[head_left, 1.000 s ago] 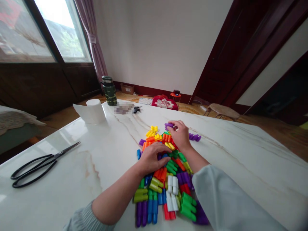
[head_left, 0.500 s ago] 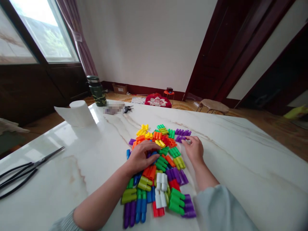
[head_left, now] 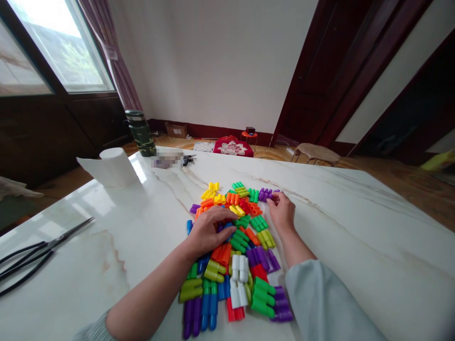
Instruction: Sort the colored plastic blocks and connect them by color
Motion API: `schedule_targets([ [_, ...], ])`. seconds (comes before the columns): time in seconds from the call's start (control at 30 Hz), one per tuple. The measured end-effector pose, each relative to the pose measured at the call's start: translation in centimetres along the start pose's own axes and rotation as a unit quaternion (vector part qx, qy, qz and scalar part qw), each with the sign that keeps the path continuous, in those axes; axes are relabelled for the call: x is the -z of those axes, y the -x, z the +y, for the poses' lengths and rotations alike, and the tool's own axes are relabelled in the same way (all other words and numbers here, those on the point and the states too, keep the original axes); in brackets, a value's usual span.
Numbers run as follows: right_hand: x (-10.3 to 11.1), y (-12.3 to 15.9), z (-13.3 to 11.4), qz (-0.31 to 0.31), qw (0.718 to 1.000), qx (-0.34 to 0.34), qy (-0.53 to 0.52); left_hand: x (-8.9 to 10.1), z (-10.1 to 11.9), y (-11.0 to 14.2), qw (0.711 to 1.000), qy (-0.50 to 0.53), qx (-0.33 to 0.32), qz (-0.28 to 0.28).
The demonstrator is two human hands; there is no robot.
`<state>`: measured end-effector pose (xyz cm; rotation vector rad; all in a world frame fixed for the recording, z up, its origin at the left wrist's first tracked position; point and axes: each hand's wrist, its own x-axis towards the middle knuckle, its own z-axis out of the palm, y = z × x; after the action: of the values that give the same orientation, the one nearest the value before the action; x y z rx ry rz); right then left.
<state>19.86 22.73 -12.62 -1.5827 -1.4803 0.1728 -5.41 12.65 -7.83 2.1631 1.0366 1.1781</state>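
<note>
Colourful plastic toy blocks made of joined bullet-shaped tubes (head_left: pixel 239 240) lie in a long pile on the white marbled table. My left hand (head_left: pixel 213 229) rests over the middle of the pile, palm down with its fingers stretched and the thumb apart. Blocks under that palm are hidden. At the far right end, my right hand (head_left: pixel 282 210) has its fingers closed on a purple block (head_left: pixel 266 194), partly covered by the fingertips. Green blocks (head_left: pixel 253 195) lie just left of it, and a red one (head_left: pixel 244 205) sits closer to my left hand.
Long-handled black scissors (head_left: pixel 53 244) lie at the left. A paper roll (head_left: pixel 119 168), a camouflage flask (head_left: pixel 141 135) and small dark pliers (head_left: pixel 188 159) stand or lie towards the far left edge. Beyond the table are a stool (head_left: pixel 316 152) and a red cushion (head_left: pixel 232 148).
My right hand has shifted slightly away and left, and the nearer purple block has moved up against the farther purple one. My left hand stays where it was.
</note>
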Motion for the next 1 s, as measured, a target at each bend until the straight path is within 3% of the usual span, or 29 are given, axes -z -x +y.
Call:
schedule_targets([
  [0.83,0.4,0.5,-0.3,0.049,0.998,-0.001,-0.034,-0.2,0.0,0.1,1.000,-0.001,-0.004,0.003],
  [1.0,1.1,1.0,-0.7,0.072,0.997,0.007,0.002,0.7,0.4,0.2,0.994,0.066,0.062,0.064],
])
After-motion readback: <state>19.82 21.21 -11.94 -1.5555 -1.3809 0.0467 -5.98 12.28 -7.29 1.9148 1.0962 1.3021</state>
